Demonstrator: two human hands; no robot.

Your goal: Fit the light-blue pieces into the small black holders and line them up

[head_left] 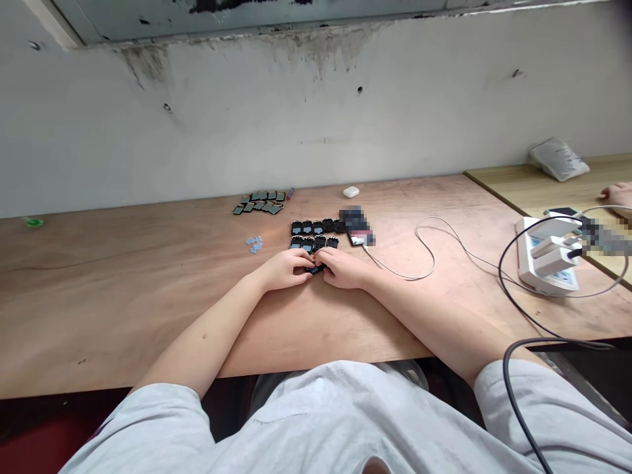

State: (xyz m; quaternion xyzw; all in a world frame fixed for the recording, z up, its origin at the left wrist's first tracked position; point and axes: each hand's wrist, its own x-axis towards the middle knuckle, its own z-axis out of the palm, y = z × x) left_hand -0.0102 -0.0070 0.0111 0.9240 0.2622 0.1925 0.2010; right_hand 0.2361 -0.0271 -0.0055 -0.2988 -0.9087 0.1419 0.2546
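Observation:
My left hand and my right hand meet over the table, fingers closed on a small black plastic part between them. Most of that part is hidden by my fingers. Just beyond my hands lie two rows of similar black parts, several with a light blue-grey pad on them. To the left is a loose cluster of small light blue pieces. Farther back sit two rows of flat square pieces with grey-green faces and dark edges.
A phone-like device, partly blurred, has a white cable running right to a power strip with plugs. A white earbud case stands near the wall. Another person's hand rests at the far right, near a white packet.

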